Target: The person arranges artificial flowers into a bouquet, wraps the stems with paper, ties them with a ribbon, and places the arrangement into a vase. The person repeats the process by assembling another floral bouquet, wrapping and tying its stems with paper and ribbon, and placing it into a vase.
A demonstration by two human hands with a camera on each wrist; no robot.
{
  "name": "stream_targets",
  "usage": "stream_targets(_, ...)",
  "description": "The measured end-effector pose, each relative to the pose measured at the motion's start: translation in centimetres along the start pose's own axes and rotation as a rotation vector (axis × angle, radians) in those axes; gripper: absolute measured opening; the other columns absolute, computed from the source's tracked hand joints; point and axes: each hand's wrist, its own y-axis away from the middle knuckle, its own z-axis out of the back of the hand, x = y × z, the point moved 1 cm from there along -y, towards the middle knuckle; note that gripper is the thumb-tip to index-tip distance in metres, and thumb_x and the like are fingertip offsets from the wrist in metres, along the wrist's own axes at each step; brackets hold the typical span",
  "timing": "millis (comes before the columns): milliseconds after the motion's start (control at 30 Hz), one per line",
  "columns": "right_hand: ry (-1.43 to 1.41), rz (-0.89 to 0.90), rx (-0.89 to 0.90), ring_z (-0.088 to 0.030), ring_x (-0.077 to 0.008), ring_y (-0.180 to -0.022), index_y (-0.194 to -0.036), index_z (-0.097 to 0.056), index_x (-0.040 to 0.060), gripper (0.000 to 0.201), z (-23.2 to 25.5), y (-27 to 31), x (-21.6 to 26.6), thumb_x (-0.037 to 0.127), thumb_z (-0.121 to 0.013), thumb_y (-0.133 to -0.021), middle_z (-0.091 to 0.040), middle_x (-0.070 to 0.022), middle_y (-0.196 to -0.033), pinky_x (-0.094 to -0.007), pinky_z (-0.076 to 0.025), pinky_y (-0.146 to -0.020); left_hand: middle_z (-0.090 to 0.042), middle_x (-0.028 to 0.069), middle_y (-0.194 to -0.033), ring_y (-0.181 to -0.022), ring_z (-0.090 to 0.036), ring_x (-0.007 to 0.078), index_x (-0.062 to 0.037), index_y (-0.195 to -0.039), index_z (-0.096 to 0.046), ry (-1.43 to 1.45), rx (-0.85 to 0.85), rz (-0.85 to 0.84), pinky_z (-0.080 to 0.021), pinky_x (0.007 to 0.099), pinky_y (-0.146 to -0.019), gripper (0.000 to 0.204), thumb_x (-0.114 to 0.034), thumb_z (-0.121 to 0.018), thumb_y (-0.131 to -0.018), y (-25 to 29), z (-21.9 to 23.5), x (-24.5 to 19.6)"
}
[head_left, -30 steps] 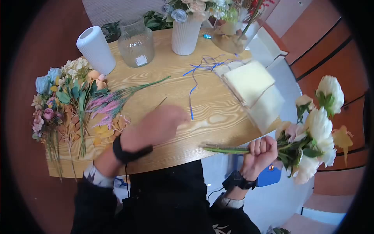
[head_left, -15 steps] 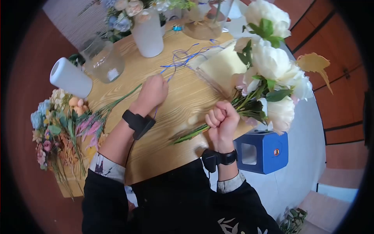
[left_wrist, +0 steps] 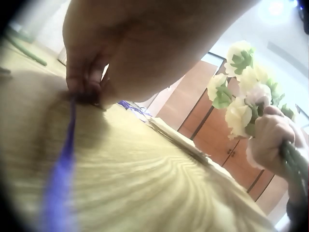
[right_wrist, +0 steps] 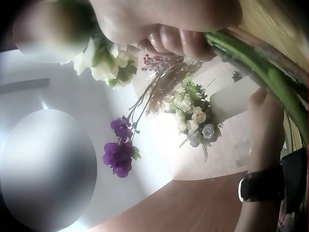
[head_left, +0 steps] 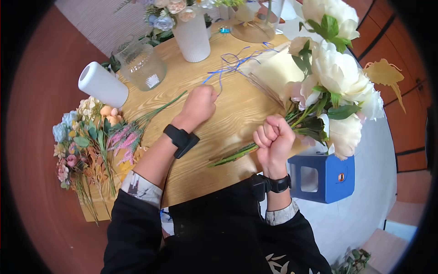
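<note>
My right hand (head_left: 273, 141) grips the green stems (head_left: 232, 156) of a bouquet of cream-white peonies (head_left: 336, 71), their blooms leaning out to the upper right and the cut ends pointing left above the table. In the right wrist view the fingers wrap round the thick stems (right_wrist: 256, 63). My left hand (head_left: 199, 106) is low over the table with its fingertips together, pinching a blue ribbon (left_wrist: 60, 179) that runs toward the camera in the left wrist view. More of the ribbon (head_left: 235, 65) lies in loose tangles behind that hand.
Assorted artificial flowers (head_left: 86, 146) cover the table's left end. A tilted white ribbed vase (head_left: 103, 85), a clear glass vase (head_left: 142, 68) and a filled white vase (head_left: 192, 41) stand along the back. Cream wrapping sheets (head_left: 276, 68) lie behind the bouquet; a blue stool (head_left: 326, 178) stands below, right.
My left hand has moved from a blurred sweep near the front to the ribbon, pinching it. My right hand has brought the bouquet inward over the table's right side. The head view has shifted.
</note>
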Motion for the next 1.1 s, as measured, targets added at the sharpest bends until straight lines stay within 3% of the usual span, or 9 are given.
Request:
stream_targets(33,0.0,0.013,-0.008,-0.015,-0.0078,-0.034,-0.054,-0.029,0.0131,0.032,0.0,0.3,0.1,0.006,-0.04,-0.083,-0.02,0.0041,-0.043,-0.0248,-0.015,-0.035,-0.057,0.0167,-0.071,-0.065,-0.055,0.0271,0.0016,-0.072,-0.054,0.045,0.071,0.044,-0.044,0.0348,-0.062,0.012,-0.007,-0.056,-0.079,0.1,0.1,-0.3)
stream_targets(67,0.001,0.027,-0.018,-0.015,-0.0077,-0.034,-0.054,-0.029,0.0131,0.032,-0.2,0.5,0.1,0.006,-0.04,-0.083,-0.02,0.0042,-0.044,-0.0247,-0.015,-0.035,-0.057,0.0167,-0.071,-0.065,-0.055,0.0271,0.0016,-0.072,-0.054,0.046,0.075,0.032,-0.044,0.0348,-0.062,0.012,-0.007,-0.056,-0.079,0.1,0.2,-0.6)
stream_targets(133,-0.002,0.054,-0.019,-0.015,-0.0077,-0.034,-0.055,-0.029,0.0131,0.031,-0.7,0.6,-0.1,0.006,-0.04,-0.083,-0.021,0.0042,-0.044,-0.0245,-0.015,-0.035,-0.058,0.0068,-0.072,-0.065,-0.054,0.0159,0.0001,-0.077,-0.054,0.57,0.056,0.11,-0.044,0.0284,-0.06,0.012,-0.006,-0.05,-0.086,0.1,0.6,-1.0)
stream_targets(167,-0.002,0.06,-0.037,-0.014,-0.0077,-0.034,-0.053,-0.027,0.0142,0.033,-0.9,0.8,-0.3,0.006,-0.04,-0.082,-0.02,0.0045,-0.043,-0.0247,-0.014,-0.034,-0.058,0.0068,-0.072,-0.065,-0.054,0.0159,0.0001,-0.077,-0.054,0.568,0.057,0.102,-0.044,0.0284,-0.06,0.012,-0.006,-0.05,-0.086,0.5,1.9,-2.2)
stream_targets(233,0.004,0.057,-0.051,-0.013,-0.0077,-0.034,-0.052,-0.025,0.0153,0.035,-1.2,0.8,-0.9,0.006,-0.04,-0.082,-0.02,0.0048,-0.043,-0.0249,-0.013,-0.034,-0.057,0.0004,-0.076,-0.069,-0.052,0.0065,-0.0009,-0.087,-0.056,0.905,0.312,0.144,-0.043,0.0221,-0.062,0.011,-0.006,-0.047,-0.09,1.9,4.5,-4.5)
stream_targets(333,-0.014,0.005,-0.028,-0.014,-0.0078,-0.033,-0.051,-0.024,0.0156,0.037,-1.8,0.6,-1.9,0.006,-0.04,-0.082,-0.02,0.0048,-0.042,-0.0249,-0.013,-0.034,-0.058,0.0005,-0.075,-0.068,-0.05,0.0042,0.0002,-0.091,-0.059,0.748,0.338,-0.007,-0.041,0.0192,-0.061,0.01,-0.006,-0.051,-0.087,3.9,7.2,-6.4)
stream_targets(433,-0.048,-0.003,0.052,-0.014,-0.0077,-0.033,-0.053,-0.027,0.014,0.033,-2.9,0.1,-2.4,0.007,-0.04,-0.083,-0.02,0.0046,-0.042,-0.0245,-0.015,-0.034,-0.059,0.0002,-0.074,-0.068,-0.049,0.0028,0.0011,-0.094,-0.06,0.541,0.287,-0.026,-0.04,0.0183,-0.06,0.013,-0.007,-0.054,-0.086,6.0,9.6,-6.7)
stream_targets(667,-0.11,-0.038,0.018,-0.015,-0.0081,-0.033,-0.049,-0.026,0.0164,0.038,-6.2,0.6,-3.7,0.008,-0.041,-0.083,-0.02,0.0046,-0.041,-0.025,-0.015,-0.033,-0.061,0.0009,-0.074,-0.066,-0.05,0.0027,0.0024,-0.094,-0.061,0.545,0.189,0.051,-0.04,0.0189,-0.059,0.014,-0.007,-0.054,-0.086,9.6,13.8,-7.3)
stream_targets(1100,-0.196,-0.039,0.074,-0.016,-0.0076,-0.033,-0.05,-0.026,0.0152,0.038,-8.5,2.1,-3.1,0.008,-0.041,-0.085,-0.022,0.0045,-0.042,-0.0236,-0.017,-0.032,-0.065,0.0091,-0.079,-0.08,-0.063,0.0117,0.0045,-0.093,-0.06,0.492,0.056,-0.126,-0.047,0.0212,-0.067,0.014,-0.003,-0.053,-0.084,10.6,15.5,-8.0)
